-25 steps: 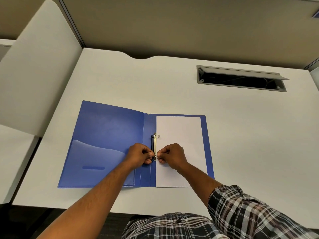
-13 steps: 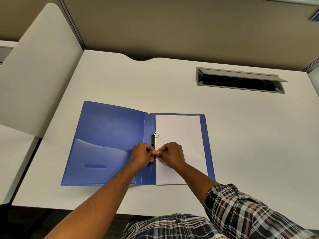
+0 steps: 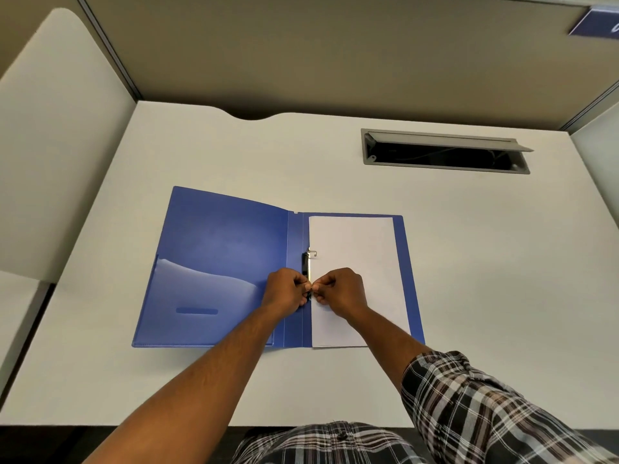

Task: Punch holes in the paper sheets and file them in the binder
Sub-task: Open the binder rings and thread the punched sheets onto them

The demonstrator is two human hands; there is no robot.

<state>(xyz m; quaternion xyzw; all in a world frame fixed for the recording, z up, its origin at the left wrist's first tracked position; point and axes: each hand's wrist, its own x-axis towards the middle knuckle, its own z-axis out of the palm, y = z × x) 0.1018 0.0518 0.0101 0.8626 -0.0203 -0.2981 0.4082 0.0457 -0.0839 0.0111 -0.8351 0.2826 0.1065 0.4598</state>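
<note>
A blue binder (image 3: pixel 221 249) lies open flat on the white desk (image 3: pixel 485 262). White paper sheets (image 3: pixel 355 249) lie on its right half, threaded on the metal ring mechanism (image 3: pixel 308 261) at the spine. The upper ring shows closed through the paper; the lower ring is hidden by my fingers. My left hand (image 3: pixel 286 291) and my right hand (image 3: pixel 340 289) meet at the lower ring, fingers curled, each pinching it from its own side.
A grey cable tray slot (image 3: pixel 445 152) with its lid raised is set in the desk at the back right. A white divider panel (image 3: pixel 50 135) stands along the left. A clear pocket (image 3: pixel 201 296) covers the binder's left inside cover.
Both hands stay pinched at the lower ring. The metal clip along the spine looks pressed flatter, and the view has shifted slightly.
</note>
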